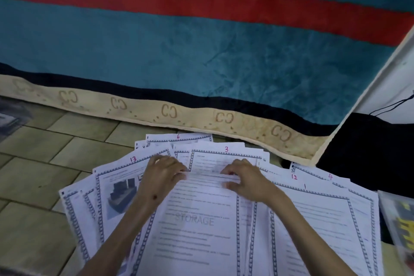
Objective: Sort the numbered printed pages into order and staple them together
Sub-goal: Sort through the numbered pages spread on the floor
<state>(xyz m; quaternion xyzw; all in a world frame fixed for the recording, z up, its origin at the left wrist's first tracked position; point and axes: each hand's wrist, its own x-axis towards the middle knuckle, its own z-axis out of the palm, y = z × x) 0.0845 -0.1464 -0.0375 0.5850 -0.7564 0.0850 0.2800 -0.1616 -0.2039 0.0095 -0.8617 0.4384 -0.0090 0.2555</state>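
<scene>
Several white printed pages with blue patterned borders lie fanned out on the tiled floor in front of me. Handwritten pink numbers show at their tops: page 3 (pixel 226 157) in the middle, page 13 (pixel 118 177) on the left, page 6 (pixel 179 138) behind, pages 12, 1 (pixel 313 208) and 4 (pixel 336 178) on the right. A page with a grey "STORAGE" watermark (pixel 197 219) lies nearest me. My left hand (pixel 163 173) and my right hand (pixel 244 180) rest on the middle pages, fingers curled at the top edge of the STORAGE page. No stapler is visible.
A teal blanket (pixel 201 51) with a red stripe and a beige patterned hem hangs just behind the pages. A dark cloth (pixel 363 152) lies at the right, a yellow and black item (pixel 401 219) at the far right edge. Beige floor tiles (pixel 44 152) extend left.
</scene>
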